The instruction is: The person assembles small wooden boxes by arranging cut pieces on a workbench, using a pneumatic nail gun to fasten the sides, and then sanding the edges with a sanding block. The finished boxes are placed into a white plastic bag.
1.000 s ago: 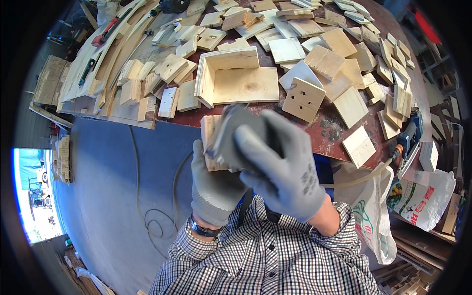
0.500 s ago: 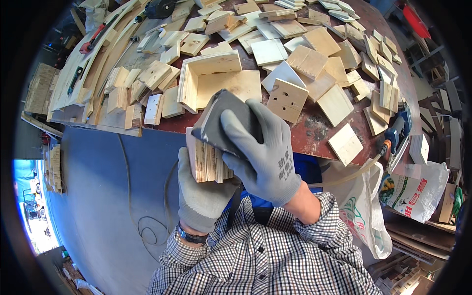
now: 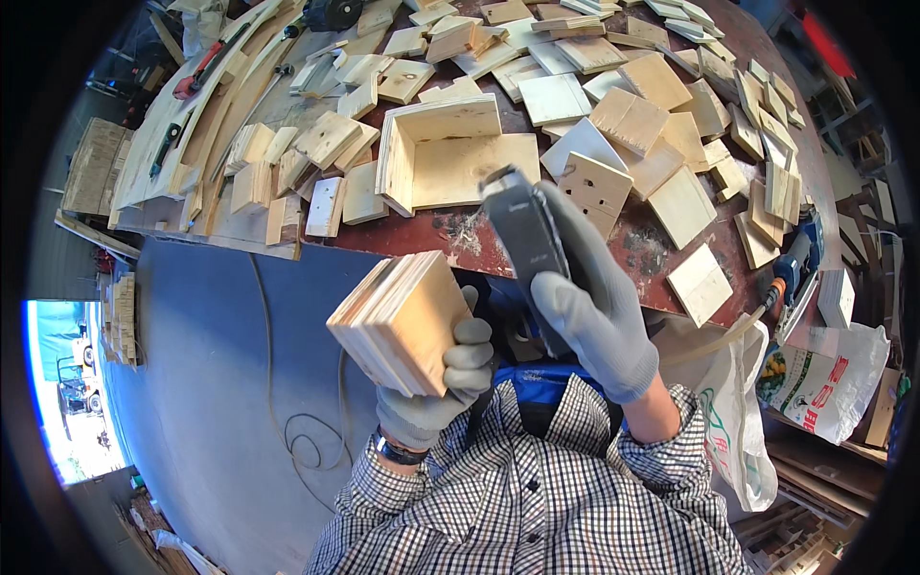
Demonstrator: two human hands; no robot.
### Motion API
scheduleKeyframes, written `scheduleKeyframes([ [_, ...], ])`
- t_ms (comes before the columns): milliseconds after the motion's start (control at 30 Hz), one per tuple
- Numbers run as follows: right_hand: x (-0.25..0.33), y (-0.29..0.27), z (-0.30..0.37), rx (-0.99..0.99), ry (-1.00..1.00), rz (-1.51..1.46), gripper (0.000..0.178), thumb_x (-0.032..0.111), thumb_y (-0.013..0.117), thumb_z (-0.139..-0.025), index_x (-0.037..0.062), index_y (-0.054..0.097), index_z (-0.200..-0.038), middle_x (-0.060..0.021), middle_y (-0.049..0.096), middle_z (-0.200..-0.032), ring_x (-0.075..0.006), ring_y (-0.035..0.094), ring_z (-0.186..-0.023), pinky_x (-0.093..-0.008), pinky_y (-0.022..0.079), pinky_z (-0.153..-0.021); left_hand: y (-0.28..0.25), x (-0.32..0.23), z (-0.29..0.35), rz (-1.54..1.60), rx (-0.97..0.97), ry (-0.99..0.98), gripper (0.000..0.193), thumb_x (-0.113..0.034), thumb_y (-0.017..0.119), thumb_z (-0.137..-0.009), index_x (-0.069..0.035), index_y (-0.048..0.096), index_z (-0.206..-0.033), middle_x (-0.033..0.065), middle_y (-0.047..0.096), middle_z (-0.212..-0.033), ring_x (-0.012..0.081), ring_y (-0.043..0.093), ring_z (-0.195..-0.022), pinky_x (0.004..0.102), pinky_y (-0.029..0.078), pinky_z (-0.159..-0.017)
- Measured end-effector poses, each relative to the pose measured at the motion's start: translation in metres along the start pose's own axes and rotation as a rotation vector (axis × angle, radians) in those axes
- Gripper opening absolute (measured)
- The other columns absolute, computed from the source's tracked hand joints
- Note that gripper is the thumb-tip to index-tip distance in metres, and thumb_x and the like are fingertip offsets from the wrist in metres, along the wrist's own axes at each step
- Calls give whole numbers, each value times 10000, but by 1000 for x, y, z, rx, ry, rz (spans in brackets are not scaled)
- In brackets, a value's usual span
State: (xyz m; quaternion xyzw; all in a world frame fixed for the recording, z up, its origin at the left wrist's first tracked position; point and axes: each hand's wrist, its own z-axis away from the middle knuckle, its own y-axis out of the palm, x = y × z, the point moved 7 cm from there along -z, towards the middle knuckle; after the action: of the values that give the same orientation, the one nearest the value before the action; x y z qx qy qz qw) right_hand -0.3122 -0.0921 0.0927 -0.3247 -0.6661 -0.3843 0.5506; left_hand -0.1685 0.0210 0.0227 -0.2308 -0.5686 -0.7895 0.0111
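My left hand (image 3: 422, 410), in a grey glove, is wrapped round a stack of square plywood pieces (image 3: 412, 321), its layered edges turned to the left. In my right hand (image 3: 602, 321), gloved too, is a black sanding block (image 3: 529, 240), tilted upright. The block stands apart from the stack, to its right. Just beyond both hands lies an open-sided wooden box (image 3: 479, 171) near the bench edge. A square board with several holes (image 3: 594, 192) leans behind my right hand.
Many loose wood squares (image 3: 682, 206) cover the dark red bench (image 3: 460, 235). Long strips and red-handled pliers (image 3: 199, 72) lie at the far left. A power tool with a hose (image 3: 791, 264) sits at the right edge, above white plastic bags (image 3: 738, 412). A hose (image 3: 311, 450) coils on the floor.
The sanding block has come off the stack, moving right and turning on edge. My left hand has turned the stack, so a broad face now shows. The view has shifted slightly.
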Motion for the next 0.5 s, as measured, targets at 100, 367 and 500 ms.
scheduleKeyframes([
  [100,7,14,6,64,76,-184,810,348,696,-1031,-10,344,-1667,-178,499,-1551,-249,499,-1441,-389,383,-1210,7,3,-3,-105,290,-166,698,-478,429,-1106,-52,350,-1653,139,585,-1030,140,431,-638,276,384,-521],
  [367,4,27,17,268,258,-310,895,506,676,-1038,-32,330,-1663,-231,507,-1589,-310,491,-1486,-417,355,-1239,5,-14,17,-645,98,98,1138,-757,642,-927,67,291,-1628,241,592,-1374,311,643,-1148,426,582,-914],
  [500,16,15,24,373,217,-233,863,470,694,-1019,-39,380,-1642,-217,527,-1570,-292,511,-1462,-411,351,-1236,4,-35,31,-1047,-97,205,1230,-723,857,-774,53,359,-1589,208,562,-1521,294,575,-1401,443,470,-1193],
])
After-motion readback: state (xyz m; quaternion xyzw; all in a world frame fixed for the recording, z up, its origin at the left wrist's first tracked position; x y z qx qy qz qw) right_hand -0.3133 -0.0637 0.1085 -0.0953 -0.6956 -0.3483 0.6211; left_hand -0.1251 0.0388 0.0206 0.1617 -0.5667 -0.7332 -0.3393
